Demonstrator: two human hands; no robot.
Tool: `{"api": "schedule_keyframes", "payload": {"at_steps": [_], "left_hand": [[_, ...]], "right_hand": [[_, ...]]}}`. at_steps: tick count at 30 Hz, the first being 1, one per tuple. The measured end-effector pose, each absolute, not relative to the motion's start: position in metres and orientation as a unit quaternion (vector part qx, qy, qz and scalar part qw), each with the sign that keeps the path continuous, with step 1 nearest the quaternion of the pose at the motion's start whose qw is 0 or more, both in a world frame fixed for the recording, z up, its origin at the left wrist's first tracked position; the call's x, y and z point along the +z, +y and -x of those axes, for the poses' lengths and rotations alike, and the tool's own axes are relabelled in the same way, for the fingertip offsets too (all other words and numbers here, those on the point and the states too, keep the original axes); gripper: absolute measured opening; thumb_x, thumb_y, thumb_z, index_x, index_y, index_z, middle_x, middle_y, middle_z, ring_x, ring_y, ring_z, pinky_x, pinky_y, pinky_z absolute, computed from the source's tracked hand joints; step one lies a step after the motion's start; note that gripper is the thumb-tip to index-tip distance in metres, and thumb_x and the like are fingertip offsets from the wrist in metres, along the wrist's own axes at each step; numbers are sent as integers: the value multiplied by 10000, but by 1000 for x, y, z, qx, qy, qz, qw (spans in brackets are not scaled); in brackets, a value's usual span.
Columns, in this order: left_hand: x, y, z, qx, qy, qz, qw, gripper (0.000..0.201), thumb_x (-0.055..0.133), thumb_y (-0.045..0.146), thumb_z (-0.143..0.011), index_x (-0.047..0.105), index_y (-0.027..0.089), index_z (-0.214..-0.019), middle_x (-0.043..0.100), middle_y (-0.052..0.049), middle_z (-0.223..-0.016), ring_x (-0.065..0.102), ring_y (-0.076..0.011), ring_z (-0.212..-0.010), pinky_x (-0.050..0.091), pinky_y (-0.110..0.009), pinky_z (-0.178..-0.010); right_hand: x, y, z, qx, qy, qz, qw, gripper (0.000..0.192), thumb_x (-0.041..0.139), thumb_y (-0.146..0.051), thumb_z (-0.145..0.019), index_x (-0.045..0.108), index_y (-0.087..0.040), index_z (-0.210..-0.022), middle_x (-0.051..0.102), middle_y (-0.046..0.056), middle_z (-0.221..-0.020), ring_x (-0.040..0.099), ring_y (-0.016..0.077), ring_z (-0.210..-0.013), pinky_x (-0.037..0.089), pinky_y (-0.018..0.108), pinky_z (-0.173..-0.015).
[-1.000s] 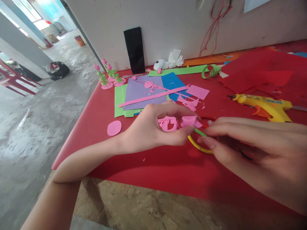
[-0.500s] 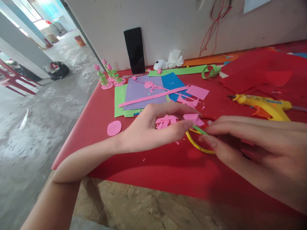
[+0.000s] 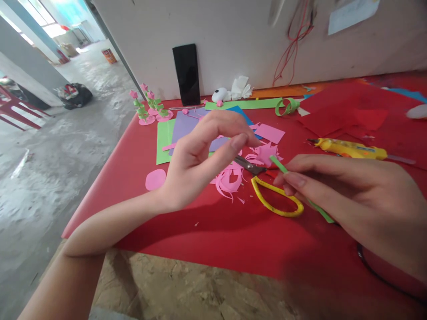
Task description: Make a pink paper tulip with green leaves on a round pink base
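Note:
My right hand (image 3: 347, 195) pinches a thin green paper stem (image 3: 279, 164) between thumb and fingers. At the stem's upper tip shows a pointed pink paper flower (image 3: 266, 153); whether they are joined I cannot tell. My left hand (image 3: 203, 160) is raised left of the flower, fingers curved in a loose arc, with nothing visible in it. Under the hands lie scissors (image 3: 276, 210) with yellow handles, the blades partly over curled pink paper scraps (image 3: 230, 182). A pink paper disc (image 3: 155, 179) rests on the red table left of my left hand.
A yellow glue gun (image 3: 353, 148) lies beyond my right hand. Pink-and-green paper flowers (image 3: 147, 109) stand at the back left corner near a propped phone (image 3: 187, 74). Purple paper (image 3: 185, 129), a green curled strip (image 3: 287, 106) and red sheets (image 3: 347, 106) cover the back.
My left hand has let go of the pink flower and drawn up and left. My right hand still holds the green stem. More of the scissors now shows.

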State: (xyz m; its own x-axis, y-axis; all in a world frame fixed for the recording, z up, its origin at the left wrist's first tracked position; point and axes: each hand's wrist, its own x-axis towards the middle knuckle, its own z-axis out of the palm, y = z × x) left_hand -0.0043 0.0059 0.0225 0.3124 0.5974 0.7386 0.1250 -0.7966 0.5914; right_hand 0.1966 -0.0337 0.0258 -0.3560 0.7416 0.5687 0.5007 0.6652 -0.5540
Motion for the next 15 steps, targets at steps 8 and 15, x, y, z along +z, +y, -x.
{"api": "schedule_keyframes", "payload": {"at_steps": [8,15], "left_hand": [[22,1,0,566,212,-761,236,204,686,347,-814,645,214,-665,671,40,-727,656,-78,-735,602,-266,-770],[19,6,-1,501,266,-751,338,151,470,164,-922,570,194,-812,590,49,-648,617,-45,-633,581,-192,-655]], "right_hand": [[28,-36,-198,110,-782,400,464,115,570,-131,-874,588,-202,-785,637,-99,-680,599,-2,-601,478,59,-532],[25,-36,-200,60,-784,411,462,89,596,-146,-864,582,-207,-801,626,-102,-676,567,-2,-571,451,94,-499]]}}
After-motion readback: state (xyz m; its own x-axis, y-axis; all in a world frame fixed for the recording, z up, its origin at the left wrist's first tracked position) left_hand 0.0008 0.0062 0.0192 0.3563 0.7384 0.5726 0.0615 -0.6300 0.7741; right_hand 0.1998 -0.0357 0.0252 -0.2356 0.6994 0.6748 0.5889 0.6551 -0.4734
